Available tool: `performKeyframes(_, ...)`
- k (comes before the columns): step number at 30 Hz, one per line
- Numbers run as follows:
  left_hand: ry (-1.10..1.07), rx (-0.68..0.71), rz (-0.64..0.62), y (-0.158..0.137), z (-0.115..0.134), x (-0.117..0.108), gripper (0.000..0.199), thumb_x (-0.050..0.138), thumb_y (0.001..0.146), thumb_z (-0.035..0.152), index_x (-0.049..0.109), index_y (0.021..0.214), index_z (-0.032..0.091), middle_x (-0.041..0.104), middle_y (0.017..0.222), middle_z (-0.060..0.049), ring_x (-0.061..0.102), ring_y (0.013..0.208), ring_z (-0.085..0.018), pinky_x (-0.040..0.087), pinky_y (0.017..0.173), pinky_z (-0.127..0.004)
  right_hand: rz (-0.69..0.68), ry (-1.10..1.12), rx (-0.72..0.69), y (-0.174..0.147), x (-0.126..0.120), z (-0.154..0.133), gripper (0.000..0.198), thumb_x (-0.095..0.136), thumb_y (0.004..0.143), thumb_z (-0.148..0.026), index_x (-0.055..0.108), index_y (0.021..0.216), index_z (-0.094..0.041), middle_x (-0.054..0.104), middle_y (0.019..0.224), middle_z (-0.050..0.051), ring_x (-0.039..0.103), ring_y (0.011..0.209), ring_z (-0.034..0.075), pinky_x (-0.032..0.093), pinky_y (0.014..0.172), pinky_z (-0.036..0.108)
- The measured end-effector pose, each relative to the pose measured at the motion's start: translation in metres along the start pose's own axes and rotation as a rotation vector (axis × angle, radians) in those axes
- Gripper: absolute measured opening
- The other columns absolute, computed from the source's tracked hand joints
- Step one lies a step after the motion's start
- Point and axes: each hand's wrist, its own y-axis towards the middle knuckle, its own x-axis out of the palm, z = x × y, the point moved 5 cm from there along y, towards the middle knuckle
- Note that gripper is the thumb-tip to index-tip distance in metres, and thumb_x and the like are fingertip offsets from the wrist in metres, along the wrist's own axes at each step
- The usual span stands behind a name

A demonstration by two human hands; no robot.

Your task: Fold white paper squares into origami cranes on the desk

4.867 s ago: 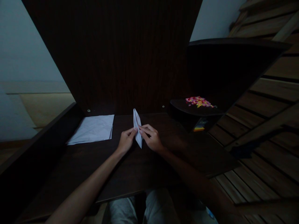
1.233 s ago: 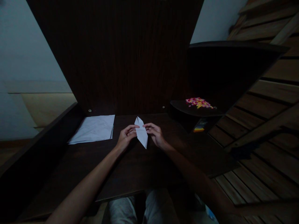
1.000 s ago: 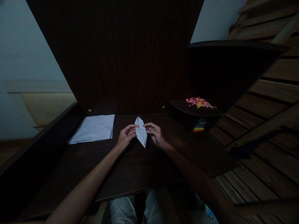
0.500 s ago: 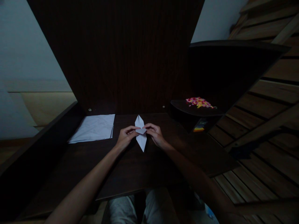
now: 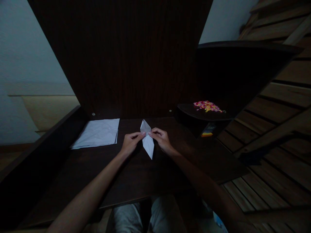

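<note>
Folded white paper point(image 5: 148, 145), pointed at both ends, at mid-desk point(image 5: 136, 184), contact with the surface unclear; left hand point(image 5: 131, 142) and right hand point(image 5: 161, 139) pinch its waist from opposite sides, seemingly to steady the creases. White sheets point(image 5: 98, 132) lie flat leftward, likely kept handy; coloured bits point(image 5: 209, 106) heap on the corner shelf point(image 5: 190, 111), apart from the handwork.

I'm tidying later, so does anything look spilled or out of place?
Possibly the small pink, red and yellow pieces: they lie loose on the corner shelf, with no container visible. The stacked white sheets look creased; the folded paper shows no obvious tear.
</note>
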Motion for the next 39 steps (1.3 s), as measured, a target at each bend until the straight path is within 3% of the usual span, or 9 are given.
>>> performKeyframes(12, 0.031, 0.092, 0.014, -0.0026, 0.0063, 0.0014, 0.027, 0.071, 0.071, 0.041, 0.074, 0.079, 0.015, 0.073, 0.078, -0.005, 0.065, 0.074, -0.021, 0.051, 0.069, -0.030, 0.046, -0.073, -0.019, -0.0038, 0.0032, -0.0034, 0.022, 0.073, 0.066, -0.040, 0.065, 0.070, -0.020, 0.063, 0.071, 0.002, 0.057, 0.070, 0.016, 0.046, 0.065, 0.029)
performKeyframes(15, -0.067, 0.062, -0.001, -0.0026, 0.0033, 0.0041, 0.046, 0.072, 0.070, 0.040, 0.067, 0.108, 0.013, 0.072, 0.077, -0.005, 0.066, 0.074, -0.020, 0.051, 0.070, -0.029, 0.073, -0.053, -0.019, -0.0039, 0.0036, -0.0024, 0.024, 0.075, 0.064, -0.037, 0.064, 0.077, -0.020, 0.063, 0.073, 0.001, 0.057, 0.071, 0.016, 0.047, 0.066, 0.028)
performKeyframes(17, -0.107, 0.026, -0.002, -0.0028, 0.0012, 0.0051, 0.069, 0.073, 0.069, 0.038, 0.051, 0.130, 0.013, 0.071, 0.075, -0.003, 0.066, 0.071, -0.017, 0.051, 0.069, -0.028, 0.078, -0.022, -0.019, -0.0036, 0.0039, -0.0020, 0.028, 0.076, 0.063, -0.033, 0.062, 0.084, -0.021, 0.061, 0.071, 0.000, 0.057, 0.069, 0.014, 0.047, 0.066, 0.027)
performKeyframes(19, -0.118, -0.003, 0.006, -0.0030, -0.0001, 0.0050, 0.082, 0.075, 0.068, 0.037, 0.039, 0.138, 0.014, 0.071, 0.074, -0.003, 0.066, 0.069, -0.016, 0.051, 0.068, -0.027, 0.065, 0.001, -0.018, -0.0034, 0.0043, -0.0021, 0.032, 0.075, 0.064, -0.030, 0.059, 0.090, -0.021, 0.058, 0.068, -0.002, 0.056, 0.067, 0.013, 0.046, 0.065, 0.026)
performKeyframes(21, -0.113, -0.013, -0.007, -0.0032, -0.0005, 0.0053, 0.075, 0.075, 0.067, 0.037, 0.047, 0.131, 0.013, 0.071, 0.076, -0.003, 0.066, 0.070, -0.016, 0.050, 0.069, -0.027, 0.056, 0.011, -0.021, -0.0032, 0.0043, -0.0026, 0.034, 0.074, 0.065, -0.029, 0.058, 0.093, -0.022, 0.057, 0.066, -0.004, 0.055, 0.065, 0.012, 0.044, 0.063, 0.025)
performKeyframes(23, -0.087, -0.006, -0.033, -0.0031, -0.0002, 0.0060, 0.053, 0.075, 0.067, 0.039, 0.062, 0.110, 0.012, 0.071, 0.076, -0.004, 0.065, 0.071, -0.017, 0.050, 0.069, -0.027, 0.058, 0.007, -0.021, -0.0030, 0.0037, -0.0029, 0.035, 0.074, 0.065, -0.029, 0.057, 0.096, -0.022, 0.057, 0.066, -0.004, 0.054, 0.065, 0.012, 0.044, 0.062, 0.025)
performKeyframes(26, -0.043, 0.023, -0.053, -0.0032, 0.0008, 0.0066, 0.031, 0.073, 0.069, 0.041, 0.067, 0.082, 0.013, 0.068, 0.072, -0.003, 0.063, 0.070, -0.017, 0.048, 0.066, -0.026, 0.058, -0.016, 0.003, -0.0025, 0.0037, -0.0014, 0.035, 0.073, 0.066, -0.032, 0.059, 0.096, -0.021, 0.057, 0.066, -0.003, 0.055, 0.066, 0.013, 0.044, 0.063, 0.026)
performKeyframes(32, 0.052, 0.070, -0.053, -0.0036, 0.0043, 0.0065, 0.030, 0.067, 0.074, 0.045, 0.067, 0.073, 0.015, 0.062, 0.066, 0.000, 0.055, 0.063, -0.014, 0.042, 0.060, -0.023, 0.039, -0.116, 0.010, -0.0035, 0.0060, 0.0009, 0.025, 0.068, 0.071, -0.043, 0.063, 0.068, -0.019, 0.058, 0.065, 0.000, 0.051, 0.062, 0.014, 0.041, 0.060, 0.027)
performKeyframes(39, 0.126, 0.111, -0.044, -0.0042, 0.0091, 0.0060, 0.037, 0.060, 0.078, 0.050, 0.062, 0.063, 0.016, 0.052, 0.058, 0.002, 0.046, 0.058, -0.013, 0.036, 0.056, -0.023, 0.027, -0.155, -0.015, -0.0073, 0.0076, -0.0035, 0.028, 0.062, 0.076, -0.045, 0.061, 0.063, -0.019, 0.055, 0.061, -0.001, 0.048, 0.061, 0.014, 0.039, 0.058, 0.026)
